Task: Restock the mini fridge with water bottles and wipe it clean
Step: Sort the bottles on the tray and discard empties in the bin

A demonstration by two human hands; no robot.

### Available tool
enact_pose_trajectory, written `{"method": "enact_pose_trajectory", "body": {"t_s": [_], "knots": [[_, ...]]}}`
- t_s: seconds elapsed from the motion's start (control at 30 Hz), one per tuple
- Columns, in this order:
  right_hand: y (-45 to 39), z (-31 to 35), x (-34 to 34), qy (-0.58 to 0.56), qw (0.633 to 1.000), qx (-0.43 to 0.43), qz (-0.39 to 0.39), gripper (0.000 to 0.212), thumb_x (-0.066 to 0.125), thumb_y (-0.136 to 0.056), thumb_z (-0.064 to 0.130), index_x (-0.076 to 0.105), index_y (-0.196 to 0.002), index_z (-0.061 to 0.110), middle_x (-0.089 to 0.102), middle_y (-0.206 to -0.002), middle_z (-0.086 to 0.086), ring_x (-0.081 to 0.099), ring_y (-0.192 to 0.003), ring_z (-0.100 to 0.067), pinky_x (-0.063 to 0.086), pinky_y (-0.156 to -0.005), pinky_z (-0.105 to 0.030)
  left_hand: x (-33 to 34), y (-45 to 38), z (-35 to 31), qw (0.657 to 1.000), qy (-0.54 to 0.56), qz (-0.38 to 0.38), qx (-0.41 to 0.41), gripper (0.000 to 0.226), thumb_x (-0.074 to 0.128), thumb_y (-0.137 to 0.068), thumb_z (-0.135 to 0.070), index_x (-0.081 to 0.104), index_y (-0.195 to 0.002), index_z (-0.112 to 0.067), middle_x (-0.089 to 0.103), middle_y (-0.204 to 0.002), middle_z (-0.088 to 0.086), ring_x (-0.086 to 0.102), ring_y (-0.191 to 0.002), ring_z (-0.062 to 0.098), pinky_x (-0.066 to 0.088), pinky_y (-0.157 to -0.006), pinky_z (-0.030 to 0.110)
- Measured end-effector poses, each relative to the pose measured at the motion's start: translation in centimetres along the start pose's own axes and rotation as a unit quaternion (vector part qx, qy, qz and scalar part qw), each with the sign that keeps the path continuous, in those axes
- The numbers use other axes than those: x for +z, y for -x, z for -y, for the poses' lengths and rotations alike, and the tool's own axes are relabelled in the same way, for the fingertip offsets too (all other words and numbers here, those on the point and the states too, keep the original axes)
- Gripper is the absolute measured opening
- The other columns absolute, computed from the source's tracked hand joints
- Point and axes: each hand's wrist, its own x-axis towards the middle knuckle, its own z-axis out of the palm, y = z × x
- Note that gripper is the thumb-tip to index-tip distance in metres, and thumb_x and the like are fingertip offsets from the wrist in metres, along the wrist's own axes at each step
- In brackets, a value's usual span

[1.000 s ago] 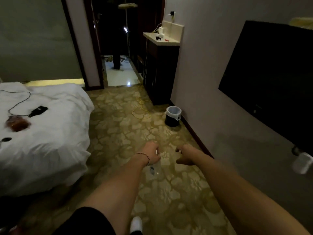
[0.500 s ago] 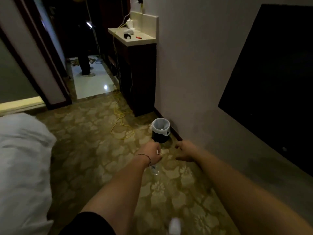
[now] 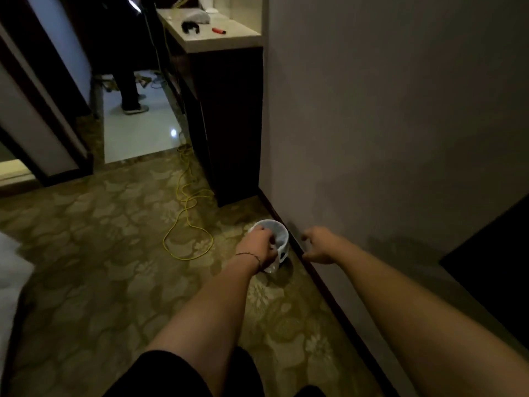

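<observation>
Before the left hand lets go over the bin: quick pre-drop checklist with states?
1. Left hand grips the clear bottle: ok.
2. Bottle is over the bin opening: cannot tell; it shows at the near rim, the hand covers the rest.
3. Bin upright with its white liner in place: ok.
4. Right hand holds nothing, clear of the bin, near the baseboard: ok.
5. Yellow cable away from the bin: ok, it lies on the carpet to the left.
6. Bottle empty: cannot tell, too blurred.
</observation>
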Motion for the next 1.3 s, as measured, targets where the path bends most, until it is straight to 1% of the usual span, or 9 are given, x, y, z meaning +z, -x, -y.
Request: {"method": "enact_pose_trajectory", "body": {"t_s": [0.2,0.43,0.53,0.73,0.87,0.97,1.1,1.2,1.3], "knots": [[-16.1,-4.8,3.3,-0.017,0.999,0.025,0.021,0.044,0.066,-0.092,0.024,0.055,-0.132,0.011,0.058,-0.128,-0.013,0.058,-0.112,-0.029,0.046,-0.080,-0.032,7.4,-15.4,5.3,1.000,-0.007,0.017,0.011,0.028,0.056,-0.090,-0.025,0.061,-0.116,-0.013,0.049,-0.131,0.011,0.055,-0.107,0.034,0.049,-0.089,0.043],[-33.8,-9.2,9.5,-0.044,0.995,0.068,0.053,0.043,0.068,-0.086,0.032,0.055,-0.125,0.017,0.053,-0.123,-0.011,0.059,-0.103,-0.029,0.054,-0.087,-0.042,16.1,-29.5,12.8,0.997,-0.008,0.076,-0.006,0.025,0.056,-0.092,-0.022,0.061,-0.116,-0.018,0.049,-0.133,0.006,0.058,-0.104,0.028,0.050,-0.083,0.037],[-41.3,-10.9,12.5,-0.046,0.996,0.067,0.039,0.053,0.068,-0.085,0.036,0.051,-0.133,0.022,0.048,-0.130,-0.009,0.056,-0.108,-0.029,0.053,-0.091,-0.044,20.2,-35.9,15.5,0.996,-0.038,0.081,-0.012,0.027,0.054,-0.092,-0.023,0.060,-0.118,-0.019,0.051,-0.133,0.005,0.059,-0.108,0.027,0.050,-0.090,0.037],[-52.5,-15.4,18.0,-0.038,0.996,0.077,0.022,0.065,0.067,-0.088,0.040,0.041,-0.146,0.024,0.042,-0.139,-0.010,0.053,-0.119,-0.033,0.049,-0.095,-0.045,28.5,-45.4,19.6,0.997,-0.056,0.054,-0.018,0.027,0.054,-0.093,-0.026,0.058,-0.119,-0.023,0.053,-0.131,0.005,0.061,-0.104,0.027,0.052,-0.086,0.040],[-54.6,-17.8,20.5,-0.023,0.995,0.088,0.030,0.063,0.067,-0.087,0.042,0.044,-0.142,0.021,0.043,-0.137,-0.010,0.053,-0.120,-0.033,0.049,-0.097,-0.047,32.3,-46.7,21.5,0.995,-0.067,0.073,0.003,0.042,0.056,-0.093,-0.031,0.050,-0.133,-0.019,0.044,-0.142,0.007,0.055,-0.116,0.027,0.045,-0.091,0.038],[-53.3,-17.9,19.7,-0.032,0.994,0.098,0.037,0.060,0.066,-0.086,0.047,0.048,-0.136,0.019,0.045,-0.135,-0.011,0.052,-0.120,-0.033,0.048,-0.095,-0.044,31.2,-45.7,20.7,0.994,-0.052,0.097,0.011,0.045,0.053,-0.094,-0.032,0.047,-0.136,-0.017,0.040,-0.144,0.009,0.053,-0.119,0.028,0.041,-0.090,0.036],[-48.9,-15.8,14.6,-0.039,0.993,0.102,0.040,0.056,0.065,-0.089,0.043,0.049,-0.135,0.016,0.046,-0.135,-0.012,0.052,-0.119,-0.032,0.044,-0.086,-0.038,25.5,-43.3,17.4,0.992,-0.055,0.108,0.024,0.045,0.053,-0.094,-0.036,0.049,-0.134,-0.016,0.044,-0.142,0.009,0.056,-0.114,0.028,0.039,-0.080,0.032],[-43.9,-12.9,9.3,-0.050,0.992,0.107,0.035,0.056,0.067,-0.089,0.038,0.049,-0.137,0.015,0.044,-0.137,-0.013,0.049,-0.123,-0.031,0.045,-0.095,-0.040,18.9,-40.7,13.6,0.991,-0.054,0.119,0.042,0.052,0.056,-0.093,-0.039,0.048,-0.139,-0.016,0.044,-0.142,0.007,0.056,-0.114,0.027,0.045,-0.086,0.035],[-38.2,-10.0,3.6,-0.066,0.990,0.121,0.021,0.056,0.067,-0.090,0.034,0.047,-0.139,0.016,0.042,-0.139,-0.012,0.046,-0.126,-0.030,0.045,-0.099,-0.041,12.0,-37.9,9.3,0.989,-0.052,0.115,0.083,0.050,0.059,-0.090,-0.041,0.052,-0.133,-0.017,0.049,-0.132,0.007,0.057,-0.110,0.026,0.046,-0.084,0.034]]}}
